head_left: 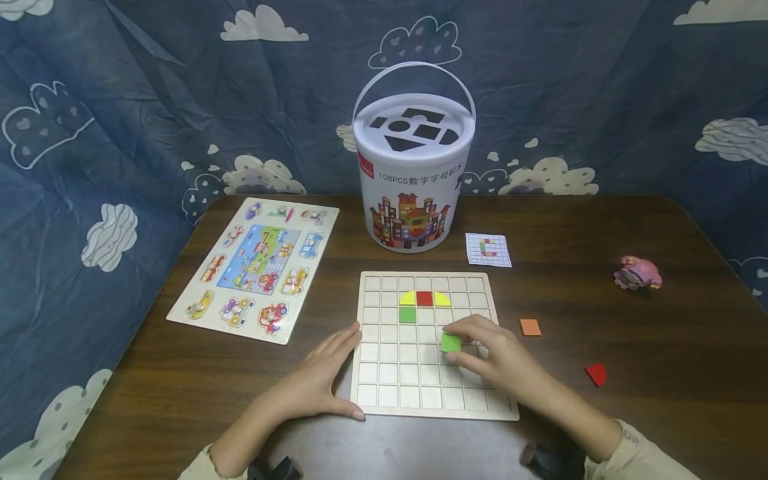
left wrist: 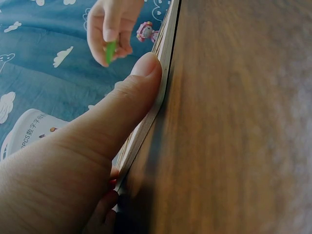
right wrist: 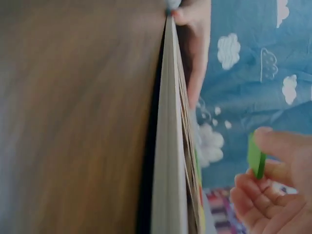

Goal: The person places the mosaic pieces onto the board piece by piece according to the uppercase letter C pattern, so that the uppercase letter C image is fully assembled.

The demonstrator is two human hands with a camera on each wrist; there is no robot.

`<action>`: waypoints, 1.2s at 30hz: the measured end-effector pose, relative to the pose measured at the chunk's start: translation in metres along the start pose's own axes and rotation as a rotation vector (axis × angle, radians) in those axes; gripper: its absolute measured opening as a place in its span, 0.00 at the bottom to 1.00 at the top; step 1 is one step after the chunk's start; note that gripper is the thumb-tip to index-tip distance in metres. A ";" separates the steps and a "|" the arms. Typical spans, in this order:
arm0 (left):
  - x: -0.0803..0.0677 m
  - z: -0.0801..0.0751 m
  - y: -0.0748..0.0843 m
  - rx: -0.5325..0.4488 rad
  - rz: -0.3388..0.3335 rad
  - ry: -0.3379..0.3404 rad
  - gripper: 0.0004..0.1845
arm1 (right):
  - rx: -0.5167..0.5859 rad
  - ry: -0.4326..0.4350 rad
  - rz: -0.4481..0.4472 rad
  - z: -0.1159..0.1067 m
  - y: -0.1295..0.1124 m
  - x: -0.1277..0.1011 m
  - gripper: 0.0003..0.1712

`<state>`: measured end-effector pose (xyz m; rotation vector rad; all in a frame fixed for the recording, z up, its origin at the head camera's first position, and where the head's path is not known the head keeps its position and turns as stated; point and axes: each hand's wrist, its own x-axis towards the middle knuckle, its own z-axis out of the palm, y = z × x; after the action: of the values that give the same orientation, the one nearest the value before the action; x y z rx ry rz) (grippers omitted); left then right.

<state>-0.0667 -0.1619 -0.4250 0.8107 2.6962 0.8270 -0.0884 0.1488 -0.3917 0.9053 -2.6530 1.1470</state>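
Note:
A pale wooden grid board [head_left: 384, 390] lies on the brown table in front of me. In its upper rows sit a yellow quarter piece [head_left: 408, 299], a red square [head_left: 424, 298], another yellow piece [head_left: 442, 299] and a green square [head_left: 407, 315]. My right hand [head_left: 489, 357] pinches a green square tile [head_left: 451, 343] just above the board's middle right; the tile also shows in the wrist views [right wrist: 255, 157] [left wrist: 110, 51]. My left hand [head_left: 321, 380] rests against the board's left edge [left wrist: 161, 87], thumb along its front corner, fingers straight.
An orange square [head_left: 531, 327] and a red piece [head_left: 597, 374] lie loose right of the board. A pattern card [head_left: 489, 250] and a white block bucket [head_left: 414, 177] stand behind it. A vehicle puzzle [head_left: 258, 267] lies left, a pink toy [head_left: 638, 273] far right.

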 end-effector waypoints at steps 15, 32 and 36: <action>0.001 0.000 0.000 -0.004 0.000 0.000 0.65 | 0.042 -0.116 0.070 0.044 0.005 0.031 0.16; 0.000 0.001 0.000 -0.001 0.009 0.005 0.65 | -0.066 -0.080 0.125 0.054 0.003 0.038 0.15; 0.000 0.000 0.001 -0.004 0.008 0.005 0.64 | -0.068 -0.082 0.143 0.055 0.002 0.040 0.15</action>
<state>-0.0659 -0.1615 -0.4248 0.8206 2.6968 0.8369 -0.1151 0.0929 -0.4188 0.7781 -2.8447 1.0619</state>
